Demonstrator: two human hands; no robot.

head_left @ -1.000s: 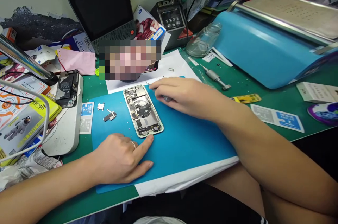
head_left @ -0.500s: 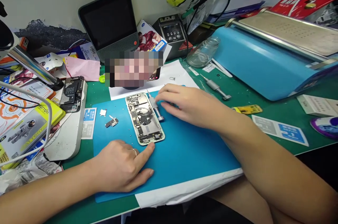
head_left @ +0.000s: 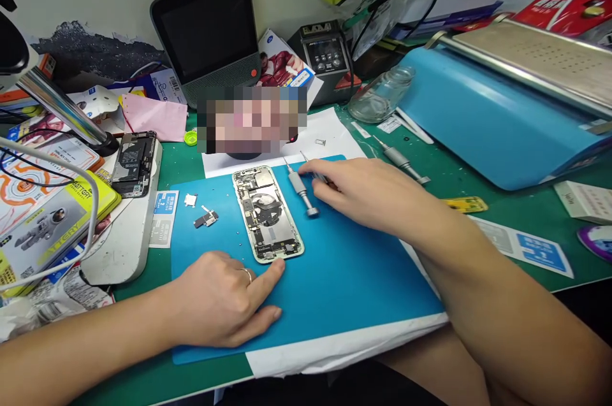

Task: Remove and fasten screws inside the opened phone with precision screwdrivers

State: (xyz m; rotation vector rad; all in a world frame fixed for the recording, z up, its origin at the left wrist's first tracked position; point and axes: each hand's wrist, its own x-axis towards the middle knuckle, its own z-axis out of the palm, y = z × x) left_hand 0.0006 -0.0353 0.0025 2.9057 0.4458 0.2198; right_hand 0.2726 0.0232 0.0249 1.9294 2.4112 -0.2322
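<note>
An opened phone (head_left: 268, 211) with its inner parts exposed lies on the blue mat (head_left: 354, 278). My left hand (head_left: 224, 297) rests in front of it, holding nothing; the index finger is stretched to the phone's near edge, the thumb is apart and the other fingers are curled. To the phone's right lies a grey screwdriver (head_left: 299, 188). My right hand (head_left: 356, 192) is closed around a second slim screwdriver, mostly hidden beneath the fingers, its thin tip showing beyond them. Small metal parts, a silver plate (head_left: 190, 200) and a dark bracket (head_left: 205, 218), lie left of the phone, with tiny screws nearby.
Another opened phone (head_left: 134, 164) sits on a white device at left, beside battery boxes (head_left: 57, 227) and a lamp post (head_left: 67, 109). Behind stand a display (head_left: 205, 30) and a glass jar (head_left: 382, 94). A further screwdriver (head_left: 399, 157) and a blue machine (head_left: 468, 119) are at right.
My right hand has closed its fingers on the second screwdriver, and the first one now shows fully beside it. My left hand stays at the phone's edge. The view has shifted slightly.
</note>
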